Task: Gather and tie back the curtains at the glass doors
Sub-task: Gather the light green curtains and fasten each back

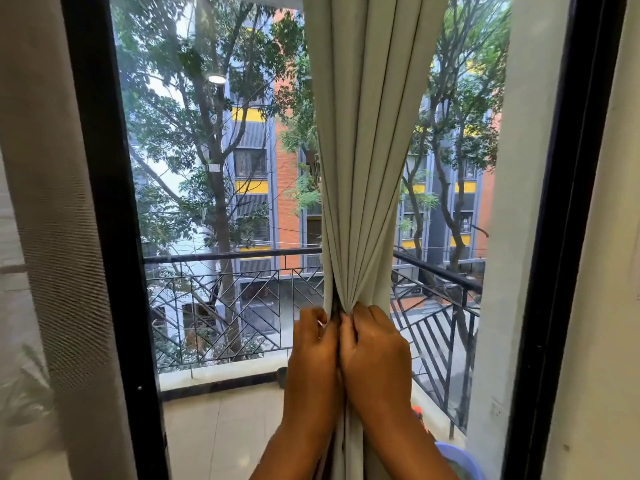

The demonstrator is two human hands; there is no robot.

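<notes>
While two hands meet at the middle of the glass door (pixel 214 202), one pale grey-green curtain (pixel 363 150) hangs before it, bunched into narrow folds. Left hand (pixel 313 358) and right hand (pixel 375 355) sit side by side, touching, fingers curled into the gathered cloth and gripping it. Above them the pleats fan wider. One sheer beige curtain (pixel 52 237) hangs at far left. One black balcony railing (pixel 235 299) stands outside.

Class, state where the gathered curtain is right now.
Head view: the gathered curtain hangs centre frame before the glass door, gripped between left hand and right hand.
</notes>
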